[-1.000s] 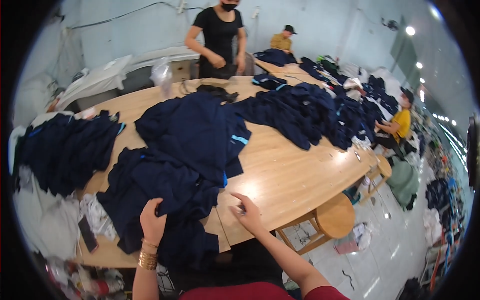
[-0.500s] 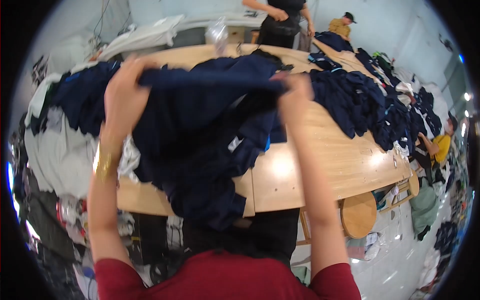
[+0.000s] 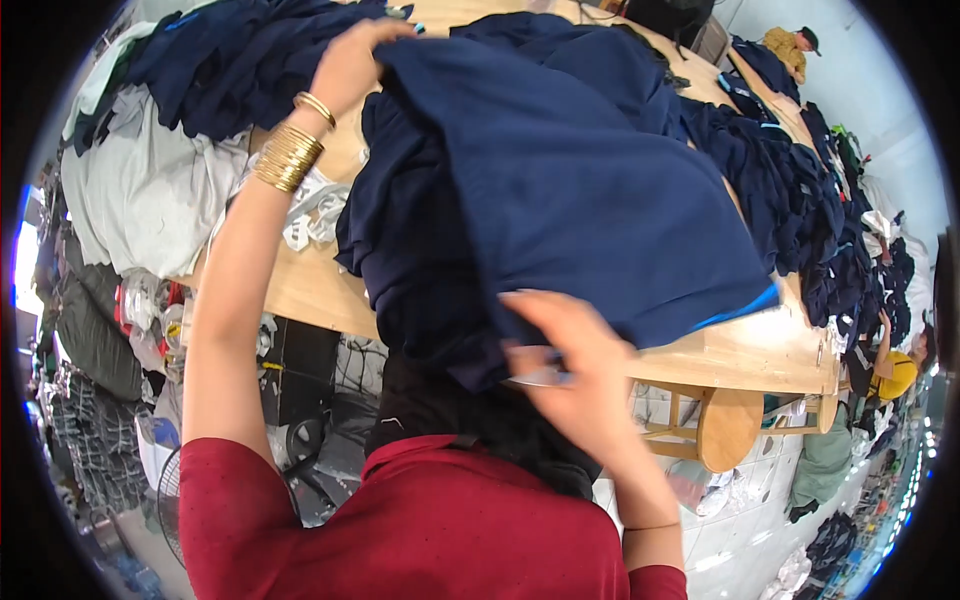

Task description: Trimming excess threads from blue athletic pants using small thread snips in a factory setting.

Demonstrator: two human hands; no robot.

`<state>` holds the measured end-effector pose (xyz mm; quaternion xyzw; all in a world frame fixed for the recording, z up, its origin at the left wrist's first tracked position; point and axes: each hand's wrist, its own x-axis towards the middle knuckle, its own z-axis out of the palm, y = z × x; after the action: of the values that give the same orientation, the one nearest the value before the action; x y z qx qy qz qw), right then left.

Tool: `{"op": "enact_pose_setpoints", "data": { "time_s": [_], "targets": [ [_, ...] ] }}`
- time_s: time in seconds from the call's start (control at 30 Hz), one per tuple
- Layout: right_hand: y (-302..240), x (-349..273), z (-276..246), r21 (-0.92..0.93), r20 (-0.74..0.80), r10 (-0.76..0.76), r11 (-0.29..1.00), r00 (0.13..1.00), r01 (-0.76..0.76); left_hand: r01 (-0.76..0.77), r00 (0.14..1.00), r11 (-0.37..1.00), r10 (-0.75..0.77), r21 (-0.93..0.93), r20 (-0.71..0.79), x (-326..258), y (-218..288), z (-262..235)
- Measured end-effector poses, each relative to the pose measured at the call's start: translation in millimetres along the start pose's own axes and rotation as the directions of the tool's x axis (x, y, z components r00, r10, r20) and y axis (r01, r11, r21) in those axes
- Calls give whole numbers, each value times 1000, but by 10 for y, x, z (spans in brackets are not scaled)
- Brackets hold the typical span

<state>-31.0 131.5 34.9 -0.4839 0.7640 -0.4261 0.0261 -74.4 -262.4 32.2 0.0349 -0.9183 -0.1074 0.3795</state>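
Note:
A navy garment [image 3: 600,190] with a bright blue strip at its right corner lies spread over a heap of more dark navy cloth [image 3: 410,210]. My left hand [image 3: 358,62], with gold bangles at the wrist, pinches the garment's far left corner and holds it raised. At the near edge of the cloth, my right hand [image 3: 575,370] is curled, its index finger against the fabric. Something small and silvery-white shows between its thumb and fingers; blur hides what it is.
The pale wooden table [image 3: 320,290] carries navy piles [image 3: 220,70] at far left and more navy clothes [image 3: 770,180] at right. Light grey cloth [image 3: 150,190] hangs over its left edge. A round wooden stool [image 3: 730,430] stands at the near right. Two people sit farther off at right.
Both hands held the garment stretched between them at the far side. Now the right hand is drawn back to the near edge, the left is farther out, and the cloth lies spread flatter.

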Motion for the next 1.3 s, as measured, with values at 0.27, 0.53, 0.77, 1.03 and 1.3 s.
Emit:
{"op": "enact_pose_setpoints", "data": {
  "time_s": [0.27,0.53,0.77,1.03,1.3],
  "targets": [
    [547,-560,168,61,173,392,911,904,-407,406,900,906,-374,-118,224,-1496,365,-23],
    [1096,-1073,-633,-164,-255,694,655,673,-737,596,784,754,-621,-277,-4,-1898,1071,-251],
    [1527,-1407,-1049,-226,-537,632,529,558,-818,257,947,959,-275,121,167,-1866,1327,446],
    [2009,-1584,-1021,-111,-616,566,626,548,-772,291,953,957,-291,11,84,-1967,1244,531],
    [2845,-1120,-847,-209,-559,569,607,603,-767,287,955,957,-288,25,74,-1954,1289,566]
  ]
}}
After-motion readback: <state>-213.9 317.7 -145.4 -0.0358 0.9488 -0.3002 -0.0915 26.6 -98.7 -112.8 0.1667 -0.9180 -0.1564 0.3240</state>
